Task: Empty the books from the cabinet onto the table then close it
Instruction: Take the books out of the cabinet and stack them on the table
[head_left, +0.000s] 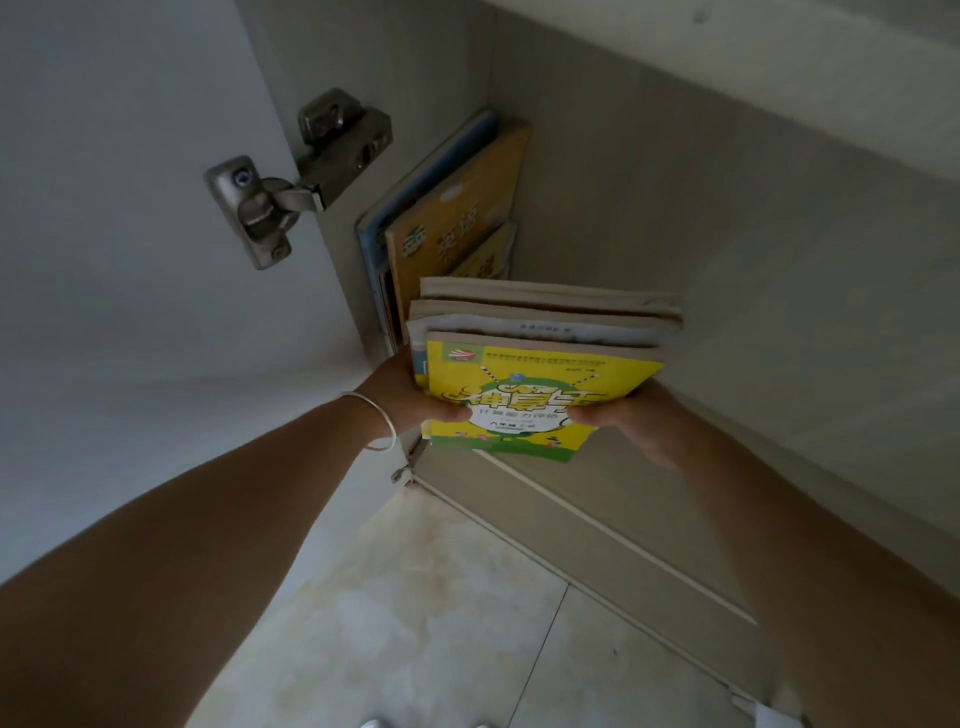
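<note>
Books (540, 358) stacked, clamped between left grip (415, 395) and right grip (618, 415), at cabinet (623, 182) opening edge.

hands (415, 400): 2 | held books (540, 364): about 4 | upright books (452, 208): at least 3 | hinge (291, 182): 1 | bracelet (376, 415): 1

Book stack (540, 358) between both hands (524, 415)
</note>
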